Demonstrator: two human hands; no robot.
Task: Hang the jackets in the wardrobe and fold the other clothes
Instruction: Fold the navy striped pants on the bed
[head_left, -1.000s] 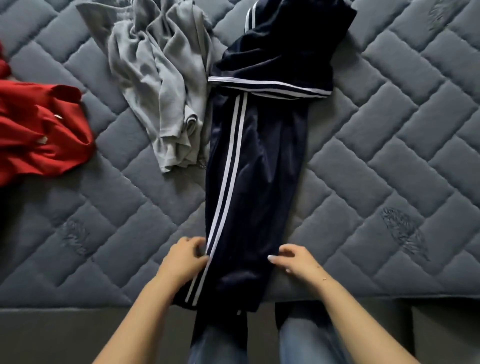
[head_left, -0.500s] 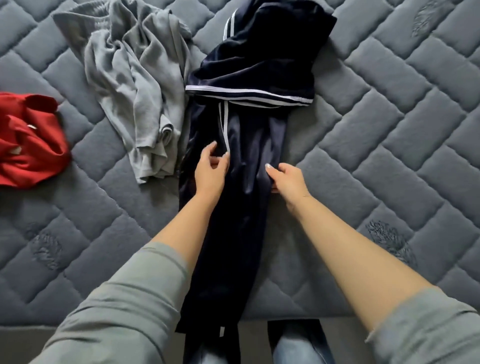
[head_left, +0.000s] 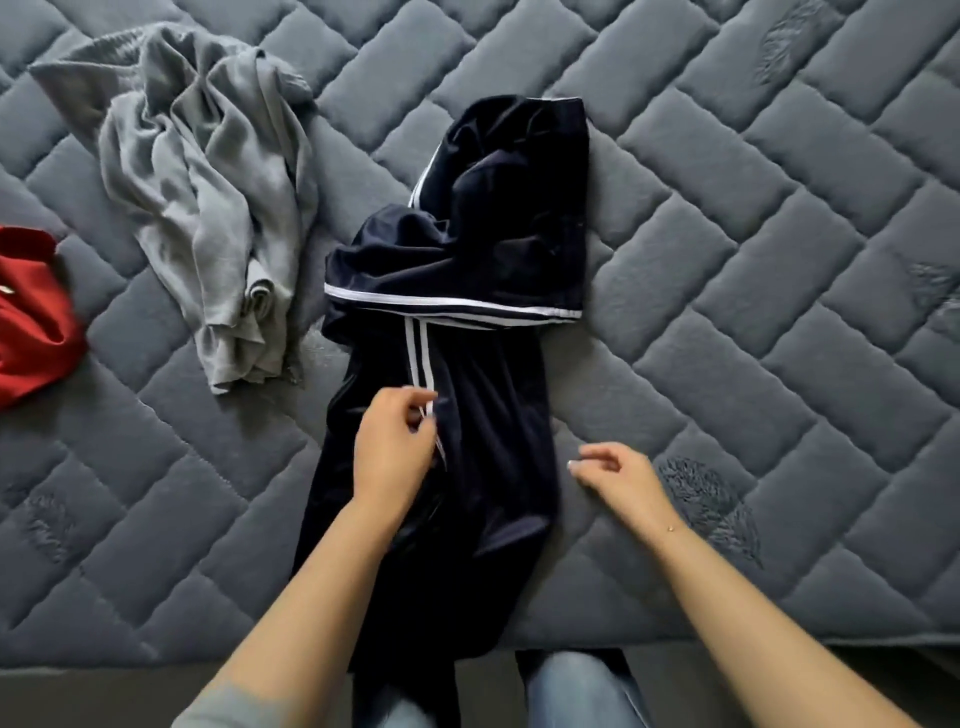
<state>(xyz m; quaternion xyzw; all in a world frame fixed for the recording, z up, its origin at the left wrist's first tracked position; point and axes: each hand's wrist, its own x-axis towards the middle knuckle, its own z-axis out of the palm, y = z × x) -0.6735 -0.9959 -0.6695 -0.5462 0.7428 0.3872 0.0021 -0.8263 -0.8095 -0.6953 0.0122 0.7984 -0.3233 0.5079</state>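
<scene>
Navy track pants (head_left: 493, 415) with white side stripes lie lengthwise on the quilted mattress (head_left: 753, 338). Their far part is folded back over itself, and the near end hangs over the bed's front edge. My left hand (head_left: 395, 452) sits on the pants' left side, its fingers curled and pinching the fabric at the white stripe. To the right of the pants, my right hand (head_left: 618, 475) hovers just above the mattress with loosely curled fingers and nothing in it.
A crumpled grey garment (head_left: 208, 208) lies left of the pants, almost touching them. A red garment (head_left: 31, 317) shows at the left edge. My legs in blue jeans (head_left: 571, 691) stand against the bed's front edge.
Both hands have drawn back toward me along the pants. My right hand has come off the fabric to the right, and my left hand's fingers have curled onto the stripe.
</scene>
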